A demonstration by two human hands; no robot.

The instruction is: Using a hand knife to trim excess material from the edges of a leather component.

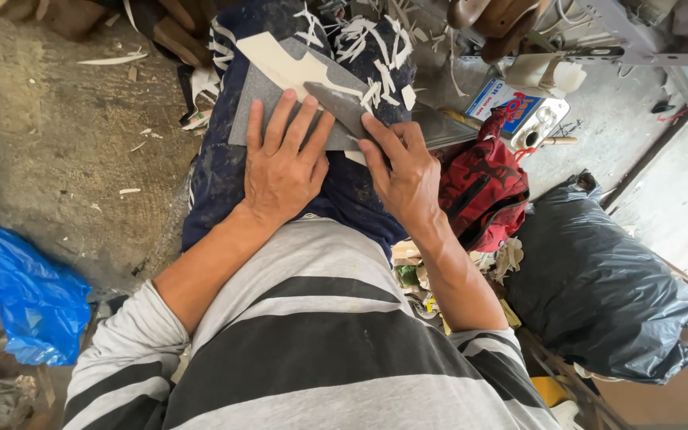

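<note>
Striped grey-and-black shirt fills the near frame; the person is seated, both forearms reaching forward over the lap.

Left hand: spread wide and flat, fingers fanned, pressing down on a grey sheet of stiff material that lies on a dark blue lap cloth over the thighs. It grips nothing, only pins the sheet.

Right hand: closed around a flat dark blade, forefinger laid along the back of it. How the handle sits in the palm cannot be told; the hand hides it.

Key relation: the blade's long axis runs diagonally, from the right hand up and to the left, with its tip over the grey sheet just beyond the left fingertips. A cream-coloured cut piece lies on top of the sheet, farther from the body than both hands. The left hand is on the sheet itself; the right hand is at its right edge, so the blade crosses towards the left hand's fingers, close to touching them.

Farther out: pale trimmings are scattered over the cloth beyond the sheet. To the right, a red patterned bag, then a bulging black plastic sack. To the left, bare concrete floor with stray offcuts and a blue plastic bag. Metal frame parts at the far right top.
</note>
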